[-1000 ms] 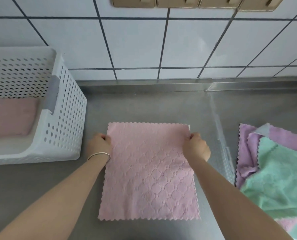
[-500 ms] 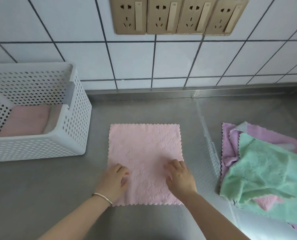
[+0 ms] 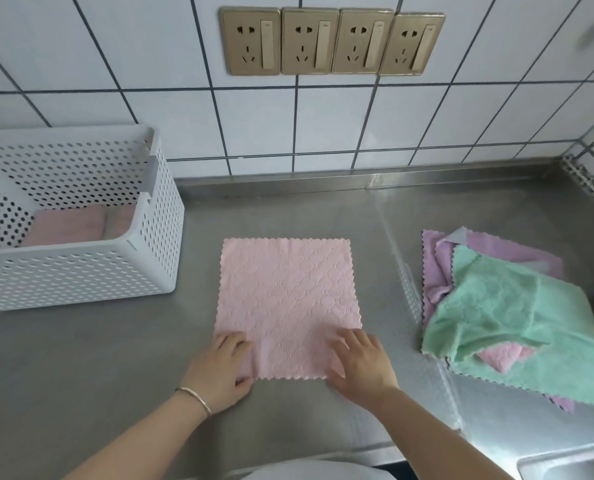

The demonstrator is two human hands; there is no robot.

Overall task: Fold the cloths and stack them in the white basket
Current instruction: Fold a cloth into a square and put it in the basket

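The square pink textured cloth [image 3: 287, 306] lay flat on the steel bench [image 3: 81, 358], right of the white perforated plastic basket [image 3: 81, 275]. The left hand [image 3: 219, 370] pinched its near-left corner; the right hand [image 3: 361, 367] pressed, fingers straight, on its near-right corner.

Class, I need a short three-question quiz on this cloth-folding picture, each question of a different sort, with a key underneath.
1. True or false: the white basket already holds a folded pink cloth.
2. Which cloth lies on top of the pile at the right? A) purple B) green C) grey
3. Fill in: the left hand and right hand are at the ___ edge of the spread pink cloth.

Key: 1 true. 2 B, the green cloth covers the purple cloth. 3 near.
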